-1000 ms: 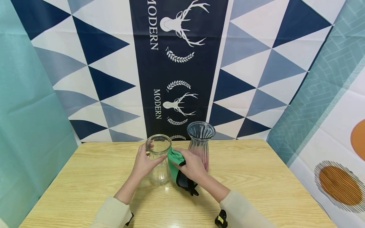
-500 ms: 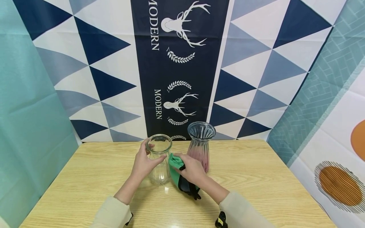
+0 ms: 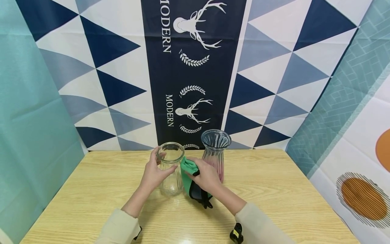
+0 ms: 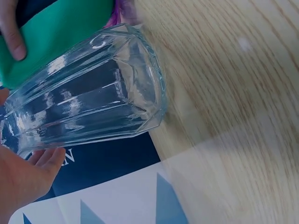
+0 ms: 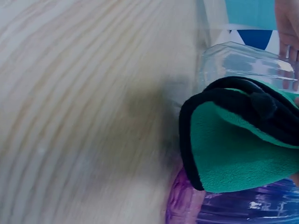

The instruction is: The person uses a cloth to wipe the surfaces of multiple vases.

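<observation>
A clear ribbed glass vase (image 3: 171, 184) stands upright on the table in the head view. My left hand (image 3: 153, 173) holds it round the neck, thumb at the front and fingers behind. In the left wrist view the vase (image 4: 93, 88) shows its faceted sides and base. My right hand (image 3: 207, 174) grips a folded green cloth (image 3: 186, 181) with black edging, at the right side of the vase. The cloth (image 5: 233, 144) hangs down in folds in the right wrist view. Whether it touches the glass is hard to tell.
A second glass vase (image 3: 215, 145), bluish at the rim and pink below, stands just behind my right hand. The wooden table (image 3: 91, 196) ends at a patterned wall cloth (image 3: 122, 84) at the back. A teal curtain (image 3: 39, 135) hangs along the left.
My right hand dipped slightly towards me with the cloth, then rose again beside the vase. The left hand keeps its hold, and both vases stay in place.
</observation>
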Demonstrator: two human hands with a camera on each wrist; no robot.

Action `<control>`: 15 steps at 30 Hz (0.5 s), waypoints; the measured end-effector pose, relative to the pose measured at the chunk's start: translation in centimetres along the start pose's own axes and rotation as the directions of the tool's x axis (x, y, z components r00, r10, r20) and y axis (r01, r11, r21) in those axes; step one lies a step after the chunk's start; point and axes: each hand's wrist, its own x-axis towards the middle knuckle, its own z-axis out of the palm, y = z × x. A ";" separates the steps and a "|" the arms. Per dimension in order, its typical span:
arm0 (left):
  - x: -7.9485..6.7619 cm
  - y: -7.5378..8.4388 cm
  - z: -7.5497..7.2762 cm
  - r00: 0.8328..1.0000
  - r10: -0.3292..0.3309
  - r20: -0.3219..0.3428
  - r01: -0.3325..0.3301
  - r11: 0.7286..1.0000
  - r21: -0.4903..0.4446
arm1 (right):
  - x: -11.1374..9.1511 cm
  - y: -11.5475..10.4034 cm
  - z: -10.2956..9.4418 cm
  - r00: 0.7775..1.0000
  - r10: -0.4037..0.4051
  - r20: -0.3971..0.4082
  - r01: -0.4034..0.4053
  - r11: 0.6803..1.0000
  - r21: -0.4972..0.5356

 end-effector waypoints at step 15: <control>0.1 0.0 0.2 1.000 -0.029 0.001 0.029 0.999 -0.041 | -0.5 0.0 0.3 0.983 0.049 0.179 -0.038 0.997 -0.063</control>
